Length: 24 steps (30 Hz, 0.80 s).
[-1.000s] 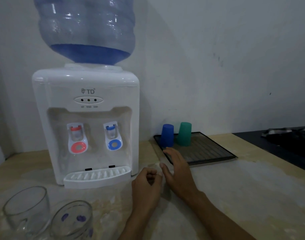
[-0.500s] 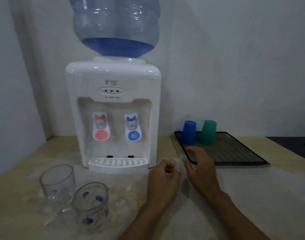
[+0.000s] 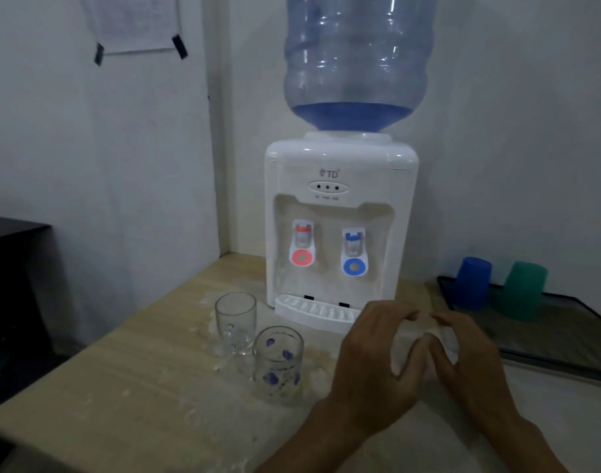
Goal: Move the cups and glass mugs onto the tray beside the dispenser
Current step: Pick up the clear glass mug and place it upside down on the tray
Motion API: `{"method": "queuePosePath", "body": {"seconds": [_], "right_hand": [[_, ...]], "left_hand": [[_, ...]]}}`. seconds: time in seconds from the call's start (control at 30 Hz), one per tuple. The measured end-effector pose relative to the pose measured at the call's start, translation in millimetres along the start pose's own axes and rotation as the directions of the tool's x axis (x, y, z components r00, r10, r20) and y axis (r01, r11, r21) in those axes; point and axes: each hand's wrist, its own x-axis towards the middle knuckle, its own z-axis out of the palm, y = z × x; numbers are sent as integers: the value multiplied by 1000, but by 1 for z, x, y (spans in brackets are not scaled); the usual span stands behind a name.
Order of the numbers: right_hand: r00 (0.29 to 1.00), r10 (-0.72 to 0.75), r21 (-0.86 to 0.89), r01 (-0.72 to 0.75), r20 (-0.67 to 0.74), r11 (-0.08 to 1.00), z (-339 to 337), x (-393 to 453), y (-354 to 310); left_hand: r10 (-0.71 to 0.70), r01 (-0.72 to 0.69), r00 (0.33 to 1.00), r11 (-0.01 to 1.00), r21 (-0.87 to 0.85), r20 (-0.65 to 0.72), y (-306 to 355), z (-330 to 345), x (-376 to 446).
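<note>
Where the pale wooden table (image 3: 128, 380) meets the wall corner stands a white water dispenser (image 3: 340, 227), bearing an inverted blue bottle (image 3: 357, 59), a red tap (image 3: 301, 247) on its left side and a blue tap (image 3: 355, 254) on its right, and a white drip grille (image 3: 314, 310) at the base.

Glass mugs, two, both upright on the table in front of and to the left of the dispenser: a plain glass mug (image 3: 235, 322), farther back, near the grille; a glass mug with purple spots (image 3: 279, 363), nearer the camera, just beside the plain one. Both lie off the tray.

Tray (image 3: 565, 349), dark, flat, to the right of the dispenser. Cups on it, two, upturned, at its rear left: a blue cup (image 3: 471, 283), and a green cup (image 3: 524, 290) just beside it on the right.

Hands, two, held together above the table, in front of the dispenser's right corner, between the spotted mug and the tray. Left hand (image 3: 374, 367): fingers curled, thumb tip meeting the other hand. Right hand (image 3: 469, 363): fingers curled likewise. Neither touches a mug or cup. Something pale shows between the two palms; whether it is a held object or the table surface behind cannot be told.

Paper sheet (image 3: 135, 25), fixed to the left wall with dark tape. Dark furniture (image 3: 12, 285) beyond the table's left edge.
</note>
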Motion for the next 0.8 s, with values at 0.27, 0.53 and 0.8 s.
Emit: {"method": "queuePosePath", "body": {"seconds": [0.27,0.53,0.8], "right_hand": [[992,-107,-1,107,-72,994,-3,1,-12],[989,-129,-18,128,-74,992,-3,0,-15],[995,-63,-13,62,-76,998,-7,1,-4]], "left_hand": [[-46,151,901,965,213,-431,-22,-145,-19],[-717,711,694,697,91,72,-153,-228,-38],[-698,785,547,619,7,462,-174,-220,-17]]}}
